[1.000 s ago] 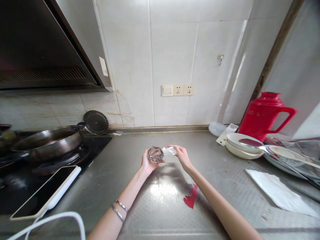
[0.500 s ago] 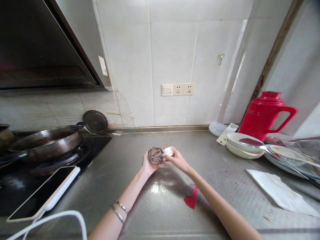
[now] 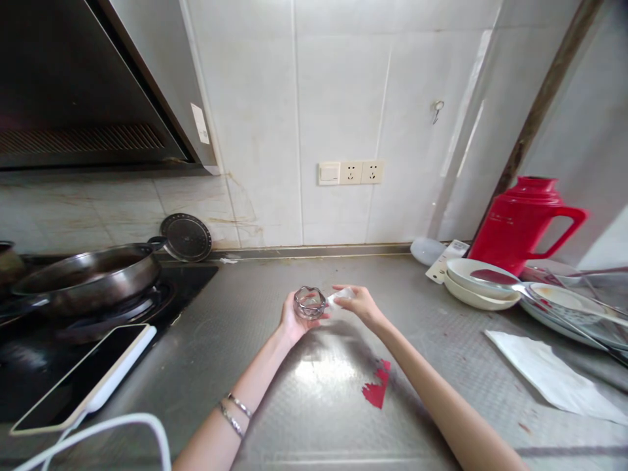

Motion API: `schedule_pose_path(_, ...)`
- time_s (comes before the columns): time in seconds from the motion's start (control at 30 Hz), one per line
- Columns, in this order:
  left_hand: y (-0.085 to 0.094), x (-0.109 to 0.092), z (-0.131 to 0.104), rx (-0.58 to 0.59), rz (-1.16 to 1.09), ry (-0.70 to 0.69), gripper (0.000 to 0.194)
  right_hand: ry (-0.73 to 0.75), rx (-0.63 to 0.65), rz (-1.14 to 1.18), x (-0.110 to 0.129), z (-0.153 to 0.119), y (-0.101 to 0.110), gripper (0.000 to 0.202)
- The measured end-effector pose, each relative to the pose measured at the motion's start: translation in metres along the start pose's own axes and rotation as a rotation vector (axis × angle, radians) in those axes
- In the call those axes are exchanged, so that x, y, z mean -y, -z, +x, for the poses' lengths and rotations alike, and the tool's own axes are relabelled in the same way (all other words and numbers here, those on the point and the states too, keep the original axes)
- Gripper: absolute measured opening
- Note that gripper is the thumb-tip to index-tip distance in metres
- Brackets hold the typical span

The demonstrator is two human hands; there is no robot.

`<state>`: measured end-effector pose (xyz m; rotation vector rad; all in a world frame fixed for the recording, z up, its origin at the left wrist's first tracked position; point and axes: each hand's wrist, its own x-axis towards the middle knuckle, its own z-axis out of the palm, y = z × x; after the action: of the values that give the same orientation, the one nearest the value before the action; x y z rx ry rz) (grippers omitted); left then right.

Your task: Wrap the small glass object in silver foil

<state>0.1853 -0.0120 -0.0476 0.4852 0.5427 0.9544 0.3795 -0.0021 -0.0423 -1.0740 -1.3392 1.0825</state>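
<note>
My left hand (image 3: 293,323) is closed around a small smoky glass bowl with a wavy rim (image 3: 309,303), held up over the steel counter. Its palm lies under and to the left of the glass, and the fingertips come out on the right side. Close by on the right, my right hand (image 3: 362,303) pinches a folded white tissue (image 3: 341,297) between thumb and fingers. The tissue's left end is near the bowl's rim; I cannot tell whether they touch. Two silver bracelets (image 3: 235,415) circle my left wrist.
A torn red patch (image 3: 377,386) marks the steel counter (image 3: 304,425). At left are a pan (image 3: 93,275) on the stove and a phone (image 3: 83,379) with a white cable. To the right stand a red thermos (image 3: 515,226), stacked bowls (image 3: 481,301) and a white paper sheet (image 3: 549,376).
My right hand has turned and shifted slightly right, and the tissue now sits lower in its fingers. The glass bowl in my left hand has moved slightly right and tilted.
</note>
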Motion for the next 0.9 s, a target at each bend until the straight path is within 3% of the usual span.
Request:
schedule_pose_path(0.13, -0.011, 0.003, -0.006, -0.043, -0.016, -0.088, 0.052, 0.021, -0.114, 0.027, -0.012, 0.003, -0.004, 0.041)
schedule_pose_path(0.23, -0.016, 0.004, -0.007, -0.051, -0.036, -0.083, 0.054, 0.031, -0.119, 0.075, -0.020, 0.003, -0.014, 0.040)
schedule_pose_path(0.43, -0.010, 0.010, -0.002, 0.003, 0.062, -0.204, 0.026, 0.020, -0.061, 0.173, -0.022, -0.003, -0.028, 0.043)
schedule_pose_path(0.53, -0.010, 0.011, -0.002, 0.015, 0.133, -0.280, 0.034, -0.014, 0.000, 0.226, -0.020, -0.010, -0.033, 0.042)
schedule_pose_path(0.8, -0.013, 0.009, -0.004, -0.195, 0.528, -0.428, 0.055, -0.181, 0.038, 0.508, -0.016, -0.023, -0.045, 0.031)
schedule_pose_path(0.9, -0.010, 0.011, 0.000, -0.219, 0.662, -0.490, 0.060, -0.207, 0.072, 0.547, -0.009, -0.026, -0.045, 0.029)
